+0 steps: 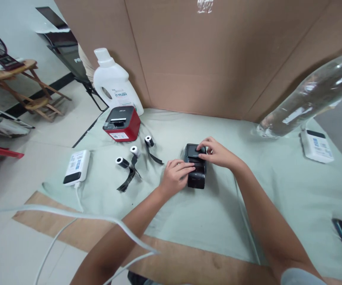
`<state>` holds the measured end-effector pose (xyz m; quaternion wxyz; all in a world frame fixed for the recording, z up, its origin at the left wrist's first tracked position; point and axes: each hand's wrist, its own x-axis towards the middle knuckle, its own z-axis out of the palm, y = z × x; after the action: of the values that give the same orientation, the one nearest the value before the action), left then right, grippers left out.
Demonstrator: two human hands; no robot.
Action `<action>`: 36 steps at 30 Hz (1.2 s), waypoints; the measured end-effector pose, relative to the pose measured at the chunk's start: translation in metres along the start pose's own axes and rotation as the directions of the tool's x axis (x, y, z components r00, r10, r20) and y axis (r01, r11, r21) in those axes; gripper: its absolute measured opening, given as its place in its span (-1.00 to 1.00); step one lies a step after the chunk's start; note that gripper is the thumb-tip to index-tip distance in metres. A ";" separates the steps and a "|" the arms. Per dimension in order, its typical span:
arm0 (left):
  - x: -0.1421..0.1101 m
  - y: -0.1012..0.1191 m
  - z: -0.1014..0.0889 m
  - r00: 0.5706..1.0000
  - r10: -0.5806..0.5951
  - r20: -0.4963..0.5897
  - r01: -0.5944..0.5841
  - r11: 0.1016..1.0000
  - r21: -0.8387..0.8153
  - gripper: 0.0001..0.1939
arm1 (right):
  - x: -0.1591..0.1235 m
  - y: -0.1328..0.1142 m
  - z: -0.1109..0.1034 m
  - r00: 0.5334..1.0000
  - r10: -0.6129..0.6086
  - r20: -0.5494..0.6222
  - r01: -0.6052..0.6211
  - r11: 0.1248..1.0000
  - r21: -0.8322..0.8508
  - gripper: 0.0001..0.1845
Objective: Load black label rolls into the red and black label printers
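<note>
Fingers of the left hand (175, 176) are laid close together over the left side of a black device (199, 179), which is set right beneath both hands' fingertips; whether it is clamped by a hidden thumb cannot be told. And at its far end, thumb and forefinger of the right hand (217, 153) are held slightly apart, tips touching the top; whether anything is pinched cannot be seen. Nearer than the fingers, the left forearm is crossed by a white cable (99, 217). Just left of the left fingers, three small rolls (122, 162) with dark strips are scattered, and well left of those a white unit (77, 167) is plugged in. Beyond, a red-and-black box (122, 123) is backed by a white jug (116, 85). Off to the right, a clear-wrapped bundle (310, 97) is seen; past all fingertips, everything is walled off by brown cardboard (206, 59).
</note>
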<state>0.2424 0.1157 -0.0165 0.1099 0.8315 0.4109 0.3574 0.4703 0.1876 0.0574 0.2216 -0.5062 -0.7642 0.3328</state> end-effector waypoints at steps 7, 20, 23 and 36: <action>0.000 0.000 0.000 1.000 -0.003 0.022 0.003 1.000 -0.015 -0.63 | 0.007 -0.007 0.011 0.966 0.257 -0.020 -0.258 0.959 -0.120 -0.44; 0.003 0.000 0.004 0.991 0.099 -0.088 -0.098 0.995 0.026 -0.67 | 0.012 -0.010 0.012 0.925 0.376 0.060 -0.357 0.911 -0.205 -0.40; 0.004 0.000 0.006 0.984 0.137 -0.117 -0.132 0.990 0.049 -0.72 | 0.008 -0.021 0.022 0.914 0.406 -0.006 -0.393 0.882 -0.259 -0.33; 0.002 -0.002 0.006 0.970 0.233 -0.075 -0.221 0.966 0.135 -0.69 | 0.002 -0.068 0.047 0.850 0.502 -0.158 -0.518 0.741 -0.427 -0.18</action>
<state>0.2460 0.1195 -0.0204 -0.0032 0.8613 0.3392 0.3784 0.3950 0.1579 0.0748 0.0099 -0.7384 -0.6487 0.1840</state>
